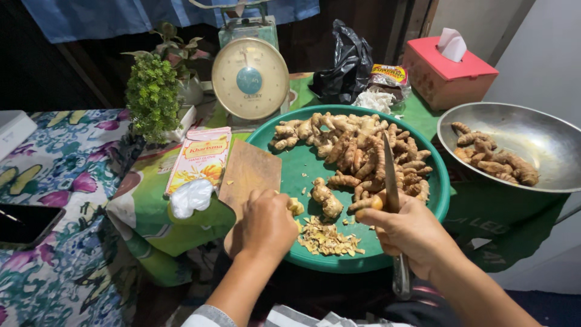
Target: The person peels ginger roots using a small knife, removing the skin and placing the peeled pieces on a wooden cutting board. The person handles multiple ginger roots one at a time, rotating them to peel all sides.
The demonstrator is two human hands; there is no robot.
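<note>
The right hand [407,231] grips a knife [392,200], fingers wrapped around the handle, the blade pointing up toward twelve o'clock and the steel handle end poking out below the wrist at six. Pinched against that blade by the thumb is a turmeric root [367,204], its cut orange end facing nine o'clock. Over at nine o'clock from it, the left hand [266,224] is curled down, knuckles up, fingers closed on a small peeled piece [295,207] that just peeks out at its three o'clock side. Both hands hover over the near rim of a big green tray [301,165]. Between the hands, at six o'clock on the tray, lies a heap of peelings [325,238]. A couple of loose roots [325,197] sit just above that, and the main pile of turmeric [357,148] fills the tray from twelve to three o'clock. A wooden cutting board [245,175] leans over the tray's nine o'clock edge, partly under the left hand. Further out at three o'clock, a metal bowl [532,136] holds more roots. At twelve o'clock stands a kitchen scale [250,77], with a black plastic bag [346,63] and a red tissue box [446,74] off toward one and two o'clock. At ten o'clock, a small green plant [152,97] and a carton [198,158].
</note>
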